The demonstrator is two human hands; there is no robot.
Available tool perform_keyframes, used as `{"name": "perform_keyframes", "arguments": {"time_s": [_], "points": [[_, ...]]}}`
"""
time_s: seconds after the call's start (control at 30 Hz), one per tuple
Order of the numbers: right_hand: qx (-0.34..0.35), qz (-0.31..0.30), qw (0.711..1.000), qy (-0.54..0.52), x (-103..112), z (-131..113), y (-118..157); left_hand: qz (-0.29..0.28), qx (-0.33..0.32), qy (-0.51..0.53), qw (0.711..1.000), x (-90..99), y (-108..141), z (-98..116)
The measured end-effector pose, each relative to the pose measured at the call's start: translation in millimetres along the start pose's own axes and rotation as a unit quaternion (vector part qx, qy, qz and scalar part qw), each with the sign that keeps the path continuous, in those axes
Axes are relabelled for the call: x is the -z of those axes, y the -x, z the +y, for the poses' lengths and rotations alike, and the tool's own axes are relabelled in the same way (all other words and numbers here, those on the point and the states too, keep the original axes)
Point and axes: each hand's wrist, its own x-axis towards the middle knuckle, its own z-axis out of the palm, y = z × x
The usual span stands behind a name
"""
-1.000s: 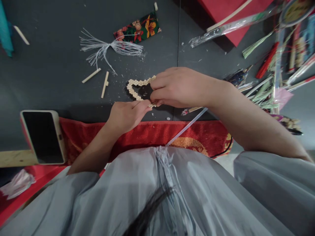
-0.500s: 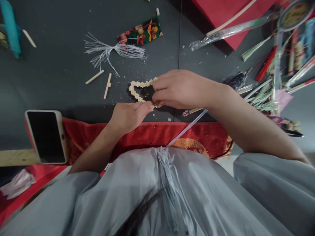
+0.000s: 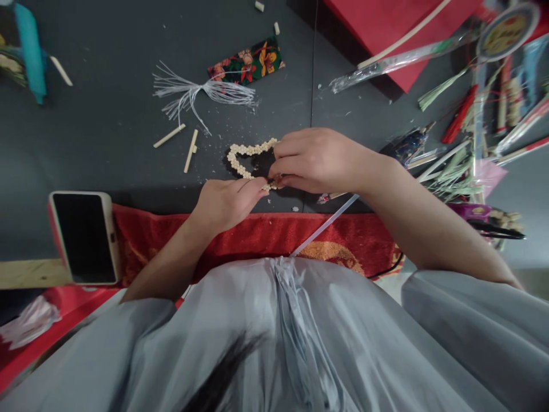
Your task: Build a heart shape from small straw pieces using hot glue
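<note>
A cream strand of small flower-shaped clusters (image 3: 238, 154) curves in a loop on the dark table, its right part hidden by my hands. My left hand (image 3: 234, 197) pinches the strand's near end between thumb and fingers. Fingers curled, my right hand (image 3: 315, 160) covers the far end and closes around the strand close to my left fingertips. A small dark bit shows between the two hands; I cannot make out what it is. Behind the loop lie a bundle of pale threads tied in the middle (image 3: 203, 88) and a floral strip (image 3: 251, 62).
Pale short sticks (image 3: 191, 151) lie left of the strand. A phone (image 3: 84, 237) rests at the near left, beside a red towel (image 3: 163, 229) along the edge. Tassels, wrapped sticks and a tape roll (image 3: 508, 31) crowd the right, near a red sheet (image 3: 398, 28).
My right fingers have shifted slightly at the strand's end, and a dark bit now shows between the hands. The whole view has moved a little; the left hand keeps its pinch.
</note>
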Motion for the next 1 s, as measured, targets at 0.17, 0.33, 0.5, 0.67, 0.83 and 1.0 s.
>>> {"name": "perform_keyframes", "arguments": {"time_s": [0.17,0.33,0.5,0.67,0.83,1.0], "points": [[-0.013,0.010,1.000,0.002,-4.7,0.2,2.9,0.005,0.013,0.017,1.000,-2.5,0.8,-0.4],[-0.022,0.018,1.000,0.013,-5.3,-0.9,8.0,0.052,-0.001,0.022,0.998,-5.6,2.3,-1.1],[-0.106,0.062,0.992,-0.013,2.7,-7.9,24.3,0.042,0.017,0.043,0.998,-3.5,3.7,-0.5],[-0.240,0.139,0.961,-0.015,-1.1,-24.2,42.0,0.019,0.038,0.039,0.998,6.0,3.7,-1.5],[-0.305,0.154,0.939,-0.035,-13.2,-42.2,43.5,0.069,0.095,0.050,0.992,12.4,5.7,-6.2],[-0.301,0.134,0.943,-0.057,-20.5,-51.5,38.6,0.132,0.087,0.051,0.986,12.5,9.3,-10.6]]}}
